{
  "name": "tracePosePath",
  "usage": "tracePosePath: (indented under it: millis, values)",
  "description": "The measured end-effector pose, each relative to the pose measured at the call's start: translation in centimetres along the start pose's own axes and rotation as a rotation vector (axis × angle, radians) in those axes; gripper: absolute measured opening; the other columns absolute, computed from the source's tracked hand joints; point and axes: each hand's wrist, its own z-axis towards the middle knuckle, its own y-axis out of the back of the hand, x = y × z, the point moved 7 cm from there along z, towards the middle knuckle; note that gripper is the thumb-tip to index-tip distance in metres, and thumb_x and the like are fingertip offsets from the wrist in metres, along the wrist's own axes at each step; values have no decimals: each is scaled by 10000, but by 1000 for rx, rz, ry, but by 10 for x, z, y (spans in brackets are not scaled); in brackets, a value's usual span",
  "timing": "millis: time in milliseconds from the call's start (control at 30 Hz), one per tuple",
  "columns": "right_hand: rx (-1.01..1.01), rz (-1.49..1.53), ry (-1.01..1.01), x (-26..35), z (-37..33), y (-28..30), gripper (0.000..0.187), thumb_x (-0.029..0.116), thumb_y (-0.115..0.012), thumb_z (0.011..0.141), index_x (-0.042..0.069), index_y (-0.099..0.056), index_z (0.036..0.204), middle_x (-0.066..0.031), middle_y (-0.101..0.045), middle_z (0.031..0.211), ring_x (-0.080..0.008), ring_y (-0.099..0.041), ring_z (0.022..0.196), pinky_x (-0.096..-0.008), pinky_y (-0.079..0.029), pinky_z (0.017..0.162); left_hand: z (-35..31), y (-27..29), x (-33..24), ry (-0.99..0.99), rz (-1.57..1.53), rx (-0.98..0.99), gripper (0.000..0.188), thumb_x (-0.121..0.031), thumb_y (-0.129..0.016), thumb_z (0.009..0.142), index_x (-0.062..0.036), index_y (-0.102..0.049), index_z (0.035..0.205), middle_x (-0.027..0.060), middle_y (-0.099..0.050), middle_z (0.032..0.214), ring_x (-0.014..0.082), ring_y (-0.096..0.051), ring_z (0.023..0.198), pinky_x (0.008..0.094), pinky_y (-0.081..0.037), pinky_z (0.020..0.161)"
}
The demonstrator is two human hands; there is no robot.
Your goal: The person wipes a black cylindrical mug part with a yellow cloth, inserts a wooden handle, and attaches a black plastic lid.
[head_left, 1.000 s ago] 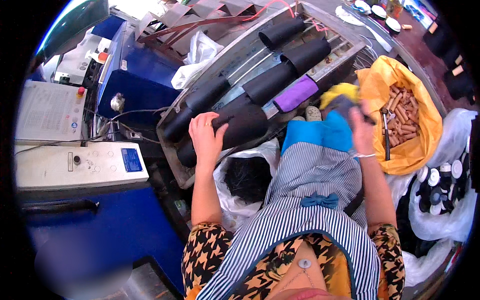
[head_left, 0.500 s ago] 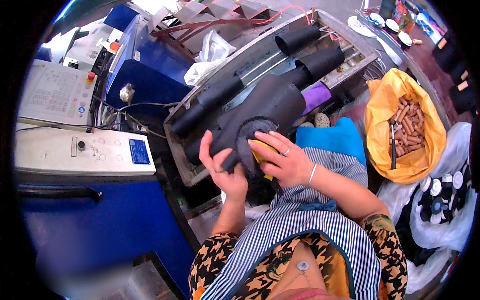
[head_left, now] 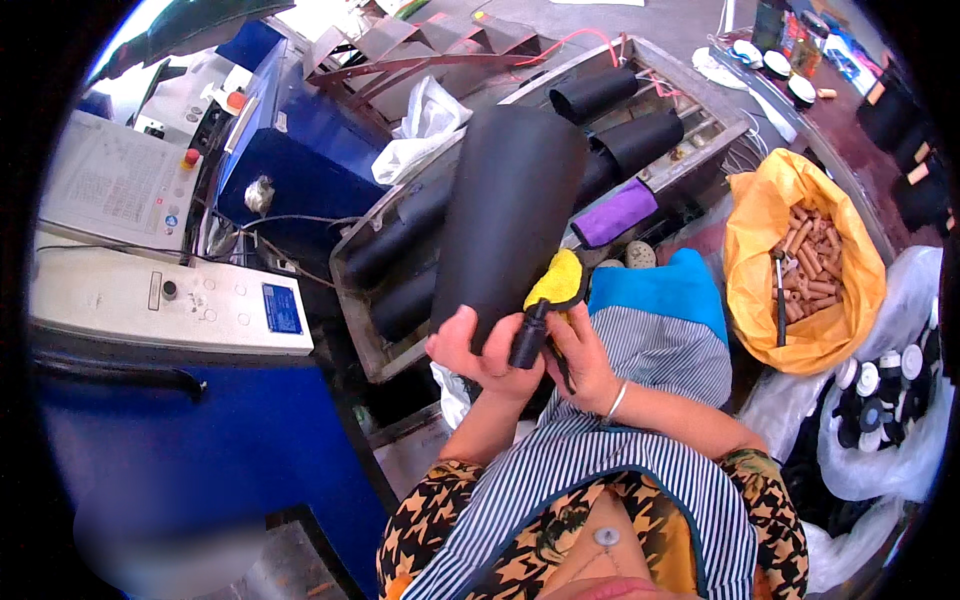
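Note:
A large smooth black cylinder (head_left: 515, 200) tilts up and away from me over the wooden crate. My left hand (head_left: 485, 360) grips its near end, thumb and fingers bent round it. Between my hands, against the left fingers, is a small black bottle-like piece with a narrow neck (head_left: 530, 335). A yellow cloth with a dark edge (head_left: 556, 280) lies along the cylinder's right side, pinched in my right hand (head_left: 588, 365). The right fingertips are partly hidden behind the small piece and the cloth.
Several black cylinders (head_left: 640, 142) lie in the wooden crate (head_left: 722, 125), with a purple piece (head_left: 617, 213) at its near edge. On the right, a yellow sack (head_left: 745, 240) holds brown plugs and a hammer (head_left: 781, 300). A white control panel (head_left: 120, 290) stands left.
The large cylinder has swung from its end facing me to its long side showing. My right hand and the yellow cloth have moved off the end face, down toward my left hand.

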Motion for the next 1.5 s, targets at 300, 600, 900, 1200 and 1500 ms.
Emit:
tracePosePath:
  millis: [300, 600, 900, 1200, 1500]
  values:
    - [-469, 1073, -629, -85, 77, 80, 492, 333, -406, 1027, 72, -379, 1443, -90, -457, 1432, -227, -476, 1264, -431, -416, 1010, -28, -33, 25, 987, -976, 74, 333, -374, -597, 950, -52, -516, 941, 100, -538, 1167, 255, -500, 1133, 400, -362, 1021]
    - [-303, 1747, -1047, -89, -26, 7, 512, 405, -396, 997, 74, -477, 1380, -104, -479, 1439, -273, -452, 1309, -448, -328, 1110, -88, -88, 18, 2009, -1579, 499, 369, -245, -516, 984, -25, -574, 1275, 144, -600, 1286, 312, -596, 1143, 424, -486, 990]
    - [-216, 1488, -502, -148, -17, 177, 332, 224, -509, 921, 24, -606, 1168, -146, -649, 1166, -283, -620, 1067, -396, -465, 997, -138, -118, -14, 1781, -1580, 968, 331, -248, -601, 956, -21, -562, 1193, 132, -638, 1134, 262, -619, 1058, 406, -507, 926]
    - [188, -1428, -1190, -150, -120, 390, 311, 318, -555, 871, 114, -691, 1062, -158, -694, 1017, -327, -652, 942, -449, -471, 853, -116, -149, -18, 1027, -1384, 903, 325, -178, -709, 869, -47, -527, 1104, 101, -625, 1055, 212, -570, 1060, 379, -389, 1029]
    - [135, -1394, -966, -312, -207, 420, 167, 157, -518, 896, 76, -663, 906, -126, -689, 869, -295, -691, 799, -422, -563, 632, -123, -157, -19, 1046, -1433, 910, 509, -540, -435, 975, -45, -545, 1022, 124, -627, 984, 222, -571, 989, 419, -283, 1127]
